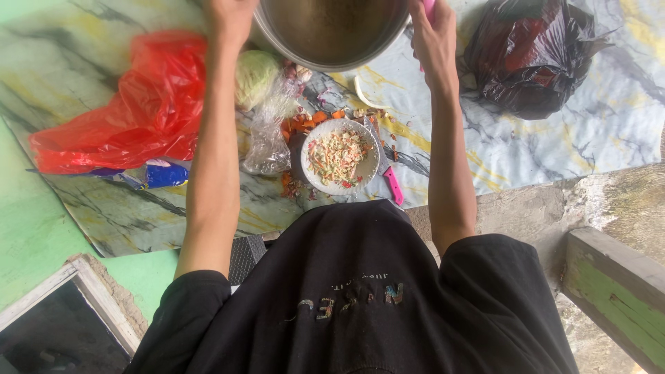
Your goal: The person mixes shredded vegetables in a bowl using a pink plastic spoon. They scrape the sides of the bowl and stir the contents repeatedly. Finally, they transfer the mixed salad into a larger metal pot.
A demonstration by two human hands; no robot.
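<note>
A large steel pot (pixel 331 31) sits at the top of the view on a marble-patterned mat (pixel 575 131). My left hand (pixel 230 19) rests against the pot's left rim. My right hand (pixel 432 38) is closed around a pink handle (pixel 429 8) next to the pot's right side. Below the pot stands a white bowl (pixel 340 156) filled with chopped vegetable bits. A pink-handled knife (pixel 388 173) lies against the bowl's right edge. Orange peelings (pixel 302 125) are scattered to the bowl's left.
A red plastic bag (pixel 138 104) lies left, with a blue packet (pixel 165 174) under it. A pale green cabbage (pixel 255 76) and a clear bag (pixel 271 135) lie beside my left forearm. A dark plastic bag (pixel 530 55) sits top right. A green wooden beam (pixel 613 294) is lower right.
</note>
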